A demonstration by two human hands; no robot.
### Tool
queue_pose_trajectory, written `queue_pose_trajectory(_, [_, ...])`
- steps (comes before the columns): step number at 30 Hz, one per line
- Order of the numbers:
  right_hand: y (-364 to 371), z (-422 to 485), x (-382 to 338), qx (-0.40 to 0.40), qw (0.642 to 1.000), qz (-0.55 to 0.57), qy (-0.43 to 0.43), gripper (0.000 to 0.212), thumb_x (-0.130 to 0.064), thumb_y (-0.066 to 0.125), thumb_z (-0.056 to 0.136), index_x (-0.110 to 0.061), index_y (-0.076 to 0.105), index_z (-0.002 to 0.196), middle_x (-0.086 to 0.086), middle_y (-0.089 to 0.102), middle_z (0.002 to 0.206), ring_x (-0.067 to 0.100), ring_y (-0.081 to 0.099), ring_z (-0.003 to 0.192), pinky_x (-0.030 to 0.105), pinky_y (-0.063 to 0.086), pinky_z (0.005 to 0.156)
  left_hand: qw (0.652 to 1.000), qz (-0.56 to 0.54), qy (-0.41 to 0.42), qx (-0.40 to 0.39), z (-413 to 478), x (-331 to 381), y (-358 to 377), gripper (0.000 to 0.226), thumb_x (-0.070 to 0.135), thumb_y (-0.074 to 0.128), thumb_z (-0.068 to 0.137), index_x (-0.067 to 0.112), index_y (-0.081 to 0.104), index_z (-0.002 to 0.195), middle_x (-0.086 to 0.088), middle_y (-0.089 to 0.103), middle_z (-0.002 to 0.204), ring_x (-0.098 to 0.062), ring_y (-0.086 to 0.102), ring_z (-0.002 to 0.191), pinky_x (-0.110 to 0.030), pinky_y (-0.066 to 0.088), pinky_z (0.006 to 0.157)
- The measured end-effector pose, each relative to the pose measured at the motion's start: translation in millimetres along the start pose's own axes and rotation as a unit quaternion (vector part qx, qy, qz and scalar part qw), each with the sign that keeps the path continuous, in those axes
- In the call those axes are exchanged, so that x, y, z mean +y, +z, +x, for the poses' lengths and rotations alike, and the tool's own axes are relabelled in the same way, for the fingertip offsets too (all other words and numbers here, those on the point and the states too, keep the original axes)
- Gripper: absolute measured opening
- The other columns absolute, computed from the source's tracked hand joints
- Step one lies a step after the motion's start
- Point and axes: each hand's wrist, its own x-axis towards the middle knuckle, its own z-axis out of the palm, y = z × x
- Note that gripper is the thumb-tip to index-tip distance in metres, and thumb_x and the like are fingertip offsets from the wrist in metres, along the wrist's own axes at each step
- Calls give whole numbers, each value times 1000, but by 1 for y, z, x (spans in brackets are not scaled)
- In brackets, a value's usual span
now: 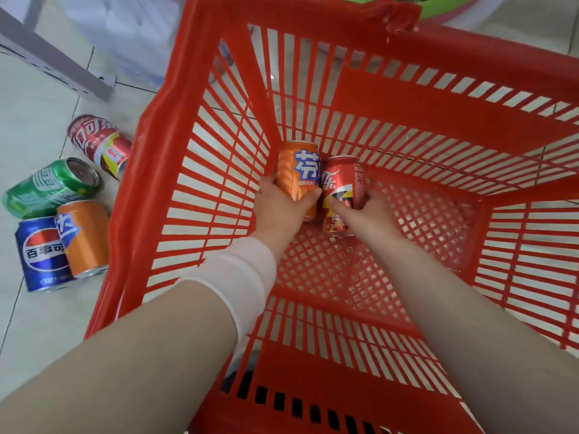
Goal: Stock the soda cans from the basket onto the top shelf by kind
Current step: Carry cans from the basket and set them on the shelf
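Observation:
Both my arms reach down into a red plastic basket [407,89]. My left hand [282,208], with a white band on the wrist, is wrapped around an orange soda can [297,173] at the basket's far left corner. Right beside it lies a red cola can [340,195], and my right hand [369,211] is closed around it, with the thumb across its label. Both cans are at the bottom of the basket.
On the tiled floor left of the basket lie several cans: a red cola can [98,142], a green can [47,189], an orange can [83,236] and a blue cola can [42,252]. A white shelf foot [56,57] crosses the top left.

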Motion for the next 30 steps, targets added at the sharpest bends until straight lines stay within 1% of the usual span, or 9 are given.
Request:
queue_pose_trajectory(2, [3,1,1,-4,1000,3,-4,106,-66,70,44,-9,42,129,11,55,125,28,56,113,46,48,95,1000,-7,-11,-16,5,0,1,83,44,77,67,8,39,131,-7,53,126,-23,51,117,-39,44,99])
queue_pose_trajectory(5, [-2,-3,0,-52,995,86,20,73,-40,79,67,-9,48,125,9,62,117,25,63,102,44,52,90,991,-98,-52,-74,-3,5,-12,67,37,74,74,13,45,129,3,56,113,-17,58,105,-29,47,90])
queue_pose_trajectory(7, [-16,-16,-2,-96,987,126,41,64,-37,76,72,-12,50,125,7,65,114,22,65,98,41,53,89,972,-166,-89,-138,-18,10,-27,65,41,72,75,16,45,128,0,61,116,-20,62,104,-36,49,94])
queue_pose_trajectory(13, [-74,-122,-19,-111,965,230,62,76,-40,81,62,-11,51,126,8,67,112,22,67,99,45,50,95,930,-256,-110,-240,-123,40,-87,16,29,61,86,23,55,99,-4,68,107,-20,67,96,-37,53,89])
queue_pose_trajectory(16, [-109,-199,-40,-104,952,281,64,62,-31,75,71,-12,51,125,9,67,114,21,68,98,43,52,91,920,-284,-107,-250,-190,61,-125,42,33,66,80,18,56,119,-5,70,108,-22,67,98,-41,51,91])
queue_pose_trajectory(19, [-145,-280,-71,-111,942,313,42,45,-24,70,77,-12,54,118,8,70,106,20,69,94,37,53,82,924,-297,-73,-229,-257,90,-167,59,46,70,64,32,55,119,2,64,121,-20,60,113,-45,44,101])
queue_pose_trajectory(24, [-204,-399,-127,-89,942,323,-6,83,-47,84,50,-13,52,118,5,69,109,18,67,100,38,52,91,928,-300,6,-222,-356,160,-238,83,37,66,66,21,36,141,-3,53,136,-21,52,124,-47,39,106])
queue_pose_trajectory(27, [-237,-459,-161,-76,941,327,-35,102,-58,85,36,-14,48,121,2,68,109,16,67,101,34,54,88,926,-292,45,-235,-405,201,-277,74,29,63,75,21,32,142,-1,55,134,-15,56,119,-36,47,99])
queue_pose_trajectory(30, [-270,-516,-198,-52,941,326,-77,101,-67,81,35,-18,49,117,-3,70,104,13,68,97,27,54,76,931,-283,91,-213,-457,247,-318,69,29,71,76,22,36,136,7,60,122,-1,62,104,-18,52,81])
